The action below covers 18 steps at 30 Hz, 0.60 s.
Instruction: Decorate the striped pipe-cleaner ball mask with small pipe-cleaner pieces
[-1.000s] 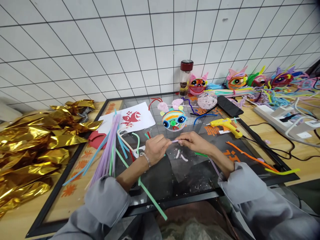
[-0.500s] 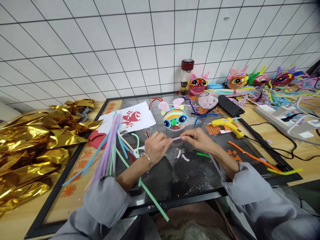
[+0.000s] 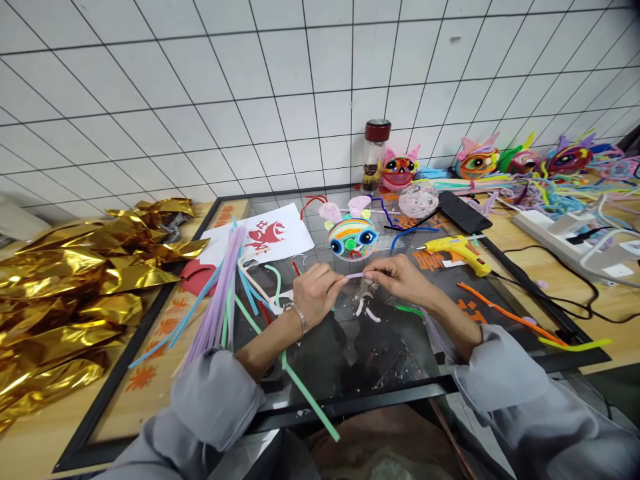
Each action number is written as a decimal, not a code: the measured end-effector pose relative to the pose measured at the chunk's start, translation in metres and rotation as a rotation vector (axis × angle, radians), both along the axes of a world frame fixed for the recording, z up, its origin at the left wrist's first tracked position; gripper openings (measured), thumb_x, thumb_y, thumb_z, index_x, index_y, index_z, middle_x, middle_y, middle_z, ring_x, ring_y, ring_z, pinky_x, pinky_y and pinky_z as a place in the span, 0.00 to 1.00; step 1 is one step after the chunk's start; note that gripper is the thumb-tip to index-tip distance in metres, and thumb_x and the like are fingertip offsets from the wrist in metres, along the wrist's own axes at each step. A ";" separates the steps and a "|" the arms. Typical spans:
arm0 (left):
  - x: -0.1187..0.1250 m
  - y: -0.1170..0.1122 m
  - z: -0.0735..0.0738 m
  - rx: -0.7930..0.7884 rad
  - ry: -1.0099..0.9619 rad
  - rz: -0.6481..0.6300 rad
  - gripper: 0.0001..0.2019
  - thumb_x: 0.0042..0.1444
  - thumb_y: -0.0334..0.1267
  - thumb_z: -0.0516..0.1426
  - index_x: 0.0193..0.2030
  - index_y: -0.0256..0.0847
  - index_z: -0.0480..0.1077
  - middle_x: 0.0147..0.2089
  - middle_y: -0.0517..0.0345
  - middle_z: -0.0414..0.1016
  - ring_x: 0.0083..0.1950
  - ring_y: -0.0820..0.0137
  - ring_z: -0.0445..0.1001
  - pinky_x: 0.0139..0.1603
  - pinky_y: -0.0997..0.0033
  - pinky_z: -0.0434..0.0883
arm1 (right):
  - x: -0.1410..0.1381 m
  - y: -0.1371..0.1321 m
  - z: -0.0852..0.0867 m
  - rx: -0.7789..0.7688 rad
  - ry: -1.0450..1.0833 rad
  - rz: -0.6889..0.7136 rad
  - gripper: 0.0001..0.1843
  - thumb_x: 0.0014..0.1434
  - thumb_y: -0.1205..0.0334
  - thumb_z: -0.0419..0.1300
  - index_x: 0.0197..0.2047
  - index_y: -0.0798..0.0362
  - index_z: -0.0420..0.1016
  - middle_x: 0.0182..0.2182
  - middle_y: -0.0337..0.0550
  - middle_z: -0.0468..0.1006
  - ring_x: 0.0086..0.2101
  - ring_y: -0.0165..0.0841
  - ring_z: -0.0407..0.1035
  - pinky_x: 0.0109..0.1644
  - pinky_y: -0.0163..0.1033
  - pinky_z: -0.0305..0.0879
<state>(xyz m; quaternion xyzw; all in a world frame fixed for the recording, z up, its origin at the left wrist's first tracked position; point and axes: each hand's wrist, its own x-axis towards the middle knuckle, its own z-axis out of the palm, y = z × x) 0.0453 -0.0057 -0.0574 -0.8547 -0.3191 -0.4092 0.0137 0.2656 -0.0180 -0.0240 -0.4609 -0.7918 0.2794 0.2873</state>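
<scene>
Between my two hands a lilac pipe cleaner [image 3: 355, 275] is stretched roughly level above the dark glass board [image 3: 330, 360]. My left hand [image 3: 316, 291] pinches one end with thumb and fingers. My right hand [image 3: 391, 275] pinches it from the other side, and a lilac length trails down behind that wrist. Just beyond them sits a striped animal head [image 3: 352, 235] with blue eyes and pink ears. White curled scraps [image 3: 369, 312] lie below my fingers. By my left forearm rests a bundle of lilac pipe cleaners [image 3: 220, 300] with blue and green ones.
A yellow glue gun [image 3: 457, 251], a phone [image 3: 465, 213] and a power strip [image 3: 570, 243] are to the right. Gold foil [image 3: 75, 280] covers the left. Behind stand a glass bottle [image 3: 375, 157], a pale ball [image 3: 419, 200] and several colourful animal heads [image 3: 477, 159].
Both hands still pinch the lilac pipe cleaner, with barely any movement. The whole view has shifted slightly, moving things a little to the right in the picture.
</scene>
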 end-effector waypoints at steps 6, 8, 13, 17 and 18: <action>0.001 0.000 0.000 -0.047 -0.022 -0.014 0.09 0.63 0.35 0.53 0.36 0.38 0.74 0.30 0.55 0.73 0.34 0.71 0.71 0.34 0.71 0.67 | -0.001 0.000 0.000 0.009 0.030 -0.007 0.18 0.62 0.54 0.54 0.33 0.58 0.78 0.24 0.41 0.76 0.26 0.29 0.65 0.32 0.33 0.56; 0.001 0.000 -0.001 -0.054 -0.037 -0.013 0.09 0.63 0.34 0.52 0.40 0.38 0.75 0.33 0.54 0.74 0.36 0.70 0.72 0.36 0.71 0.68 | -0.003 0.000 -0.001 0.044 0.031 -0.003 0.17 0.62 0.55 0.54 0.33 0.58 0.78 0.25 0.42 0.75 0.28 0.29 0.66 0.33 0.33 0.57; 0.002 0.002 -0.004 -0.051 -0.062 -0.033 0.08 0.61 0.34 0.54 0.40 0.38 0.75 0.29 0.55 0.72 0.33 0.71 0.71 0.34 0.71 0.68 | -0.009 -0.001 -0.007 0.069 0.019 -0.017 0.15 0.62 0.58 0.54 0.36 0.58 0.78 0.26 0.42 0.76 0.27 0.29 0.66 0.33 0.34 0.57; 0.002 0.002 -0.004 -0.055 -0.071 -0.031 0.08 0.61 0.35 0.54 0.37 0.38 0.75 0.27 0.56 0.70 0.31 0.71 0.69 0.32 0.71 0.67 | -0.013 -0.003 -0.009 0.131 0.016 -0.039 0.13 0.62 0.59 0.54 0.37 0.57 0.78 0.28 0.43 0.78 0.28 0.31 0.68 0.35 0.34 0.59; 0.002 0.002 -0.004 -0.059 -0.076 -0.030 0.08 0.60 0.35 0.54 0.36 0.38 0.75 0.27 0.56 0.70 0.31 0.71 0.69 0.32 0.71 0.67 | -0.013 -0.003 -0.009 0.160 0.015 -0.040 0.13 0.62 0.60 0.54 0.37 0.57 0.78 0.29 0.44 0.78 0.29 0.31 0.69 0.36 0.35 0.60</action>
